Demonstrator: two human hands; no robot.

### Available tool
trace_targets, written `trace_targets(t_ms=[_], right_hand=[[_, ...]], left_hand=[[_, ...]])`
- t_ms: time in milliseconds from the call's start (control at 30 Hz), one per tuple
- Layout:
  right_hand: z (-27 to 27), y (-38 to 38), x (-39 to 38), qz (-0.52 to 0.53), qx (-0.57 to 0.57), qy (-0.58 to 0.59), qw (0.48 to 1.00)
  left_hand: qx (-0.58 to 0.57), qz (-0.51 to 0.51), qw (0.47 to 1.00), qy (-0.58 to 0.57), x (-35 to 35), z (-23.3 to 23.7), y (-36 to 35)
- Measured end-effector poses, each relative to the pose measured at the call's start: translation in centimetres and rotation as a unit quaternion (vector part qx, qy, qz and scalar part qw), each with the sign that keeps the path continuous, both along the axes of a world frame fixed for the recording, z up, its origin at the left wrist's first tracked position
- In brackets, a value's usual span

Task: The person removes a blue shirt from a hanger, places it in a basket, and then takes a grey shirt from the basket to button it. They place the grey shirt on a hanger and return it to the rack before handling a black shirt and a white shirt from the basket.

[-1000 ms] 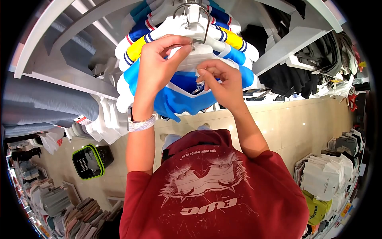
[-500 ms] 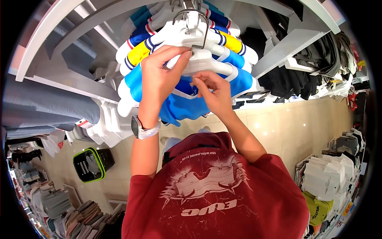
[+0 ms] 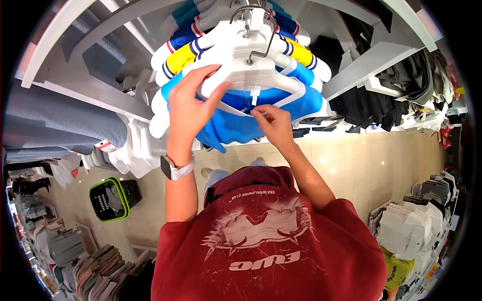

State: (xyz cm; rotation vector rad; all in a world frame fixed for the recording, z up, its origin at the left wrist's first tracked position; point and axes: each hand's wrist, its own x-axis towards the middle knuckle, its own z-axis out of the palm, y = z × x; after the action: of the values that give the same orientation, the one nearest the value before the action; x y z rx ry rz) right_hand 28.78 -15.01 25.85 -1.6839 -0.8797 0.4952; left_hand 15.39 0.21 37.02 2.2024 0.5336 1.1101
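A bright blue V-neck shirt [image 3: 236,131] with a white collar band hangs on a white hanger [image 3: 246,75] at the front of the rack. My left hand [image 3: 191,103] is at the hanger's left shoulder, thumb and forefinger apart with the white plastic between them; its other fingers are partly hidden. Lower down, my right hand [image 3: 275,123] pinches the shirt's front neckline. A small white label [image 3: 254,94] shows inside the neck, just above the right fingertips. The hanger's metal hook [image 3: 251,61] is uncovered.
Behind hang yellow-sleeved and navy-sleeved shirts [image 3: 181,60] on white hangers. White rack beams [image 3: 359,65] flank both sides. A black basket with a green rim [image 3: 108,198] stands on the floor at left. Folded clothes [image 3: 406,226] are stacked at lower right, dark garments [image 3: 361,103] at right.
My left hand has moved left and down from the hook to the hanger's shoulder, its fingers parting. My right hand has shifted slightly down and right, and the neck label now shows.
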Motion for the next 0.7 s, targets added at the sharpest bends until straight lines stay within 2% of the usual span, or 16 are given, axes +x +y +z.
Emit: trace_targets(t_ms=[33, 100, 167, 200, 267, 300, 367, 400, 467, 500, 567, 600, 633, 700], right_hand=[[-0.4, -0.2, 0.0, 0.002, 0.0, -0.029, 1.0], [-0.5, -0.9, -0.4, -0.003, 0.032, -0.048, 0.998], [-0.3, -1.8, -0.7, -0.007, 0.063, -0.067, 0.996], [-0.2, -2.3, -0.7, -0.006, 0.08, -0.088, 0.993], [0.0, -3.6, -0.7, 0.0, 0.089, -0.092, 0.992], [0.3, -4.3, -0.5, 0.002, 0.087, -0.089, 0.992], [1.4, -5.4, -0.1, 0.097, 0.1, -0.144, 0.98], [2.1, -6.2, -0.3, 0.139, 0.068, -0.117, 0.981], [3.2, -7.1, -0.5, 0.177, 0.06, -0.148, 0.971], [3.8, -7.5, -0.6, 0.212, 0.053, -0.18, 0.959], [5.0, -8.0, -0.8, 0.234, 0.046, -0.19, 0.952], [5.2, -8.1, -0.9, 0.248, 0.059, -0.194, 0.947], [5.4, -8.2, -0.9, 0.264, 0.072, -0.197, 0.941], [5.7, -8.2, -0.2, 0.284, 0.074, -0.198, 0.935]], left_hand=[[0.025, 0.021, 0.999, 0.01, -0.8, -0.4, 0.3], [-0.007, 0.07, 0.997, 0.012, -2.6, -1.1, 0.1], [0.102, 0.158, 0.98, -0.067, -4.4, -3.6, 0.6], [0.099, 0.159, 0.98, -0.063, -5.4, -4.6, 0.3], [0.142, 0.349, 0.923, -0.07, -7.5, -6.4, -0.4], [0.111, 0.363, 0.921, -0.08, -8.8, -8.3, -0.4], [-0.066, 0.348, 0.923, -0.149, -10.5, -11.7, -1.4], [-0.067, 0.351, 0.923, -0.146, -10.7, -12.8, -2.3], [-0.194, 0.341, 0.891, -0.228, -10.6, -14.4, -4.3], [-0.197, 0.341, 0.891, -0.225, -10.9, -15.2, -5.0], [-0.325, 0.232, 0.902, -0.164, -11.1, -16.5, -6.3], [-0.342, 0.188, 0.91, -0.143, -10.5, -16.7, -6.8], [-0.345, 0.19, 0.908, -0.142, -9.4, -17.1, -7.5], [-0.252, 0.136, 0.948, -0.143, -6.9, -17.9, -8.1]])
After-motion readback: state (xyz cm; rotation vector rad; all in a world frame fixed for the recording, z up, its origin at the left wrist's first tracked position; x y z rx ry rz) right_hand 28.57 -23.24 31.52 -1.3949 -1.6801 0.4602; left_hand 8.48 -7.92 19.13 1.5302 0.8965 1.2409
